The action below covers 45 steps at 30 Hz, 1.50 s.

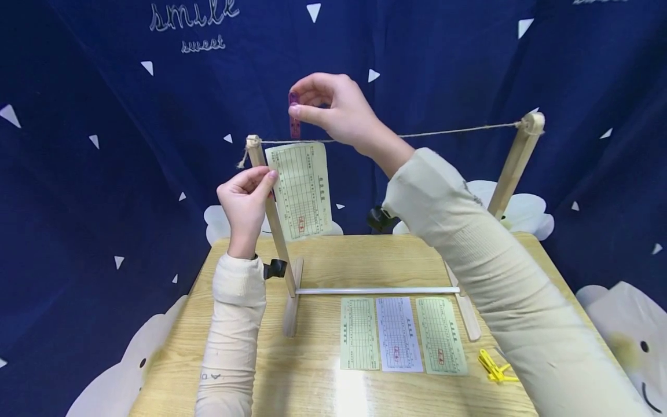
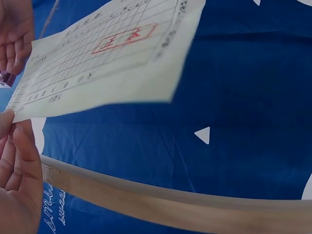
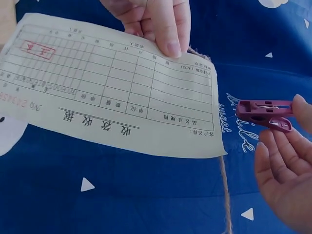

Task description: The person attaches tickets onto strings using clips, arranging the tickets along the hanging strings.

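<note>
In the head view my left hand [image 1: 246,200] pinches the left edge of a pale green receipt slip [image 1: 302,191], which hangs upright just below the twine [image 1: 448,132]. Above it, my right hand [image 1: 339,107] pinches a purple clothespin [image 1: 294,119] between thumb and fingers, its jaws pointing down toward the line. The right wrist view has the clothespin [image 3: 263,111] a short gap away from the slip's top edge [image 3: 214,97]. There the left thumb presses on the printed slip. Red stamped characters [image 2: 124,39] on the paper show in the left wrist view.
The twine runs between two wooden posts [image 1: 516,162] joined low down by a white rod [image 1: 375,291]. On the table [image 1: 312,382] lie a green slip [image 1: 359,336], a white slip [image 1: 400,333], another green slip [image 1: 442,336] and yellow clothespins [image 1: 492,368]. A blue curtain [image 1: 130,202] hangs behind.
</note>
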Tool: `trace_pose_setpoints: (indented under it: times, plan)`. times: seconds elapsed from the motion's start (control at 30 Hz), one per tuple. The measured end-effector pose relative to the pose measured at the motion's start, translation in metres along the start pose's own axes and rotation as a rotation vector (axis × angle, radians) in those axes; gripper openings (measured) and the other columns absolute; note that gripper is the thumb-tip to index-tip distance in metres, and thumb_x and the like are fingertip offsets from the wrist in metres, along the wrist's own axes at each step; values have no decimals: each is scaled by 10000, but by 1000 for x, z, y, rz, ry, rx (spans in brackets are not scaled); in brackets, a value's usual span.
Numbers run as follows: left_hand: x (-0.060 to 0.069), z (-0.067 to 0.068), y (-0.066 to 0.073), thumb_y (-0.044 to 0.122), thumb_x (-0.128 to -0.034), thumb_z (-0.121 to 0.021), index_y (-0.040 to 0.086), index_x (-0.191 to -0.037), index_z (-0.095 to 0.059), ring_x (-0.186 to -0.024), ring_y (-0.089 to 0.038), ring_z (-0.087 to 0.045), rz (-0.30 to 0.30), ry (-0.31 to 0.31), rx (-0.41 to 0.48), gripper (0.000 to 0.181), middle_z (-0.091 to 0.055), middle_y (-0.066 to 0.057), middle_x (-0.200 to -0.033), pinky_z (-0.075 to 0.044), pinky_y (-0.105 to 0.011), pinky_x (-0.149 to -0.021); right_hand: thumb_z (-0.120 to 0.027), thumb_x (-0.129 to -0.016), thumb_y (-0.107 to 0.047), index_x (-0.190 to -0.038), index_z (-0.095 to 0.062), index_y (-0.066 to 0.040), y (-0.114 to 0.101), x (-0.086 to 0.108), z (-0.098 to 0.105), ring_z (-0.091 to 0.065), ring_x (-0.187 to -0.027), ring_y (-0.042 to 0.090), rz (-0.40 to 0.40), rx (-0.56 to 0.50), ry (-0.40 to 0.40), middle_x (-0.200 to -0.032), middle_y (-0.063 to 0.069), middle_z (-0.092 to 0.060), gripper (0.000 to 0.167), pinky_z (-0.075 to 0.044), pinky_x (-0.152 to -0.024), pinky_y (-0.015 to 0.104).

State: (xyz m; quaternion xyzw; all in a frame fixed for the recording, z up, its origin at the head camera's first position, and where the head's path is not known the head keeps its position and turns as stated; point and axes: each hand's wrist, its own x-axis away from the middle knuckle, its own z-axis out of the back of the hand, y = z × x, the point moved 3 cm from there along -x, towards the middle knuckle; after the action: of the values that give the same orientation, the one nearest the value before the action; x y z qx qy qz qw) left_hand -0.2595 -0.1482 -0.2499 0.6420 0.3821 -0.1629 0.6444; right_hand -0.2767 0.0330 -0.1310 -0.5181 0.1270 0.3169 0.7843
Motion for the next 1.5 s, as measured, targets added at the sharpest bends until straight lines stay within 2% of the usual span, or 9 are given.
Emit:
trace_pose_setpoints:
  times: [0.2,0.37,0.53,0.77,1.17,1.5]
  plan:
    - [0,0,0,-10,-746,-718,-154,-805,-648,-499,-45,-523,3,6,-3,171,-632,96,-635,-432,-157,-468,-647,-830,-44,-969,-622,34,0,-9,-1,-561,-771,162,-21,-129,32,-843,73,-611,161,-458,-773,246]
    - [0,-1,0,-16,-744,-718,-160,-807,-645,-501,-43,-534,4,8,9,173,-636,93,-637,-436,-158,-464,-658,-815,-30,-831,-650,10,-1,-13,0,-547,-757,178,-11,-163,103,-768,58,-612,44,-445,-788,247]
    - [-1,-1,-1,-15,-743,-719,-156,-804,-649,-493,-47,-531,-5,13,8,169,-637,92,-637,-435,-160,-460,-675,-799,-36,-775,-665,22,0,-15,-1,-535,-805,181,-26,-181,135,-752,59,-615,63,-430,-805,248]
    - [-2,0,-2,-1,-749,-718,-146,-809,-656,-497,-51,-525,-15,15,1,170,-637,87,-639,-438,-165,-465,-693,-787,-45,-763,-665,14,8,-16,-6,-556,-772,167,-49,-123,112,-746,48,-629,69,-451,-768,248]
    - [-3,1,-2,-25,-743,-715,-162,-810,-647,-485,-53,-524,-19,9,26,168,-640,79,-636,-444,-168,-463,-700,-777,-24,-720,-664,-39,18,-17,-15,-604,-748,162,-49,-140,53,-761,63,-656,69,-474,-771,247]
    - [-3,1,-2,-16,-746,-716,-160,-817,-648,-500,-57,-534,-16,10,29,174,-644,74,-649,-450,-174,-471,-683,-801,-49,-794,-669,-4,22,-15,-20,-611,-776,150,-58,-66,11,-840,114,-659,48,-467,-774,229]
